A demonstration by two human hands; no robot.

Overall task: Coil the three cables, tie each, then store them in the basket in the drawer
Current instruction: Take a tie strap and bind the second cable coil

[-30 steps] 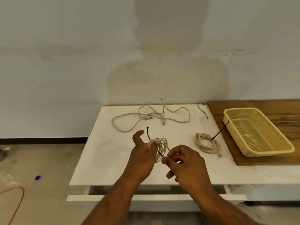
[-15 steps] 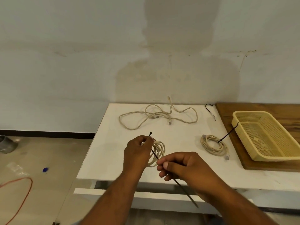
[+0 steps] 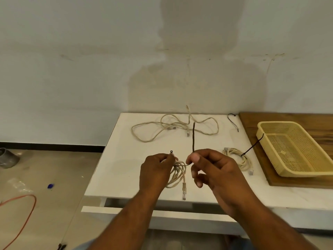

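Now left hand [image 3: 155, 170] gripping coiled cable [image 3: 177, 175] over near edge of white table [image 3: 122, 168], also pinching head of black tie [image 3: 193, 136]. Right hand [image 3: 212, 170], just beside, pinching tie's tail, tail sticking upward. Tied coil [image 3: 237, 157] lying right of it, near basket [image 3: 259, 126] sitting on wooden board [image 3: 252, 123]. Loose cable [image 3: 173, 126] sprawling at far edge.

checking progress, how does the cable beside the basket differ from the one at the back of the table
The coiled cable beside the basket is wound compactly; the back cable sprawls in loose loops. The coiled cable has a black tie round it; the back cable has none. Both are beige and lie on the white table.
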